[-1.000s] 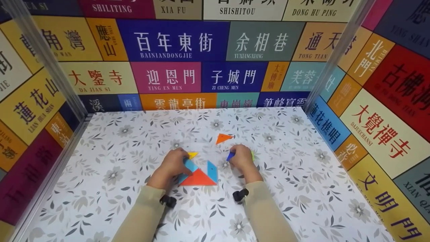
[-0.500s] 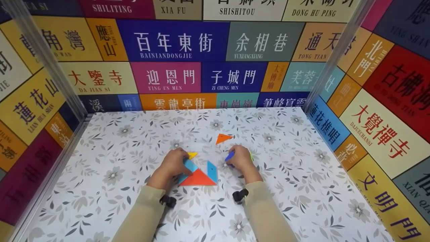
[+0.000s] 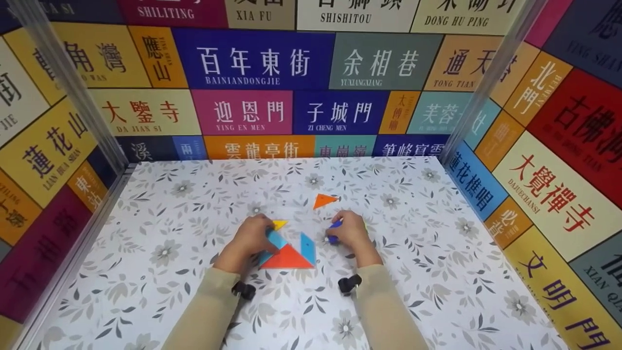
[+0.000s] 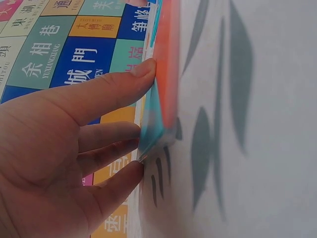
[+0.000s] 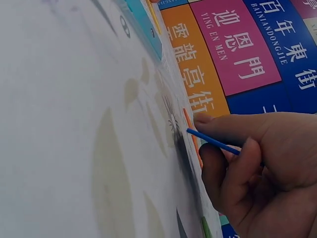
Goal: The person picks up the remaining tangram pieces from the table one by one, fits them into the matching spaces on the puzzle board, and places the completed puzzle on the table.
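In the head view my left hand (image 3: 250, 236) rests on the left side of a partly assembled tangram. Its thumb and fingertips touch the pieces in the left wrist view, fingers nearly straight. Visible there are a red triangle (image 3: 289, 257), a light-blue piece (image 3: 277, 238) partly under the hand, a yellow piece (image 3: 279, 224) and a light-blue parallelogram (image 3: 307, 247). A clear edge (image 4: 170, 136) borders them. To the right, my right hand (image 3: 351, 229) pinches a blue tangram piece (image 3: 333, 232), seen edge-on as a thin blue strip (image 5: 213, 142) in the right wrist view.
An orange triangle (image 3: 325, 201) lies beyond the hands. A green piece (image 5: 206, 227) is mostly hidden beside my right hand. The flower-patterned tabletop (image 3: 388, 291) meets colourful printed walls (image 3: 252, 58) at the back and sides.
The blue piece has turned between my right fingers and shows a different outline. My left hand stays on the tangram, and the pieces lie as before. The head view has shifted slightly.
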{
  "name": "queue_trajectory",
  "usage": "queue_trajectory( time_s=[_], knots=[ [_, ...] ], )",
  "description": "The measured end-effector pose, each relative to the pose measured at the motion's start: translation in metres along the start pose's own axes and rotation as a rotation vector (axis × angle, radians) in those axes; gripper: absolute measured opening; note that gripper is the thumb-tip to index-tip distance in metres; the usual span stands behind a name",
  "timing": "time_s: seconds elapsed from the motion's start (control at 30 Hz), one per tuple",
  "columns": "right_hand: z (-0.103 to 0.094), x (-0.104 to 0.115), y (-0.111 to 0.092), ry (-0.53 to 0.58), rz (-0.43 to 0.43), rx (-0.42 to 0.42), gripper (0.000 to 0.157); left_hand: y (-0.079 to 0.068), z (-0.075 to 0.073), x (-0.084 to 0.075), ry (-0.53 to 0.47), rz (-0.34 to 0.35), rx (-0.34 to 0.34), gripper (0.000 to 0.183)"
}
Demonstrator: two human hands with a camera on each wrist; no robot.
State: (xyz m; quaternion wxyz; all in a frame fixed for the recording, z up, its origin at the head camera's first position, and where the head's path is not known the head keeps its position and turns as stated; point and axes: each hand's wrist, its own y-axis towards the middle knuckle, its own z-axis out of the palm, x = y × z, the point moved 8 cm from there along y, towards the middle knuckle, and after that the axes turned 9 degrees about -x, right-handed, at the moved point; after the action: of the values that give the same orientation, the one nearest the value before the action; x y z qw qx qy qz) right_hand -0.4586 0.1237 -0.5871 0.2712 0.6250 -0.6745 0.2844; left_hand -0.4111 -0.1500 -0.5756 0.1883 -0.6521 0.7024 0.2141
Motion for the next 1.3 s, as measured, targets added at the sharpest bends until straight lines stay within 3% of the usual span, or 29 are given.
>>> queue_trajectory(
  time_s=[0.3, 0.57, 0.8, 1.03, 1.3],
  knots=[
    [-0.007, 0.003, 0.004, 0.195, -0.006, 0.012, 0.02, 0.005, 0.004, 0.002, -0.02, 0.013, -0.001, 0.066],
    [0.0, 0.016, 0.002, 0.284, -0.01, 0.035, 0.036, 0.001, 0.003, 0.0, -0.011, 0.042, -0.021, 0.065],
    [0.014, 0.031, -0.003, 0.356, 0.045, 0.047, 0.035, -0.002, 0.005, -0.005, -0.003, 0.021, -0.006, 0.064],
    [0.028, 0.037, -0.003, 0.364, 0.066, 0.055, 0.035, 0.0, 0.006, -0.008, -0.014, 0.024, 0.004, 0.065],
    [0.05, 0.05, 0.001, 0.304, -0.038, 0.11, 0.037, 0.001, 0.001, -0.001, 0.007, 0.001, -0.019, 0.066]
  ],
)
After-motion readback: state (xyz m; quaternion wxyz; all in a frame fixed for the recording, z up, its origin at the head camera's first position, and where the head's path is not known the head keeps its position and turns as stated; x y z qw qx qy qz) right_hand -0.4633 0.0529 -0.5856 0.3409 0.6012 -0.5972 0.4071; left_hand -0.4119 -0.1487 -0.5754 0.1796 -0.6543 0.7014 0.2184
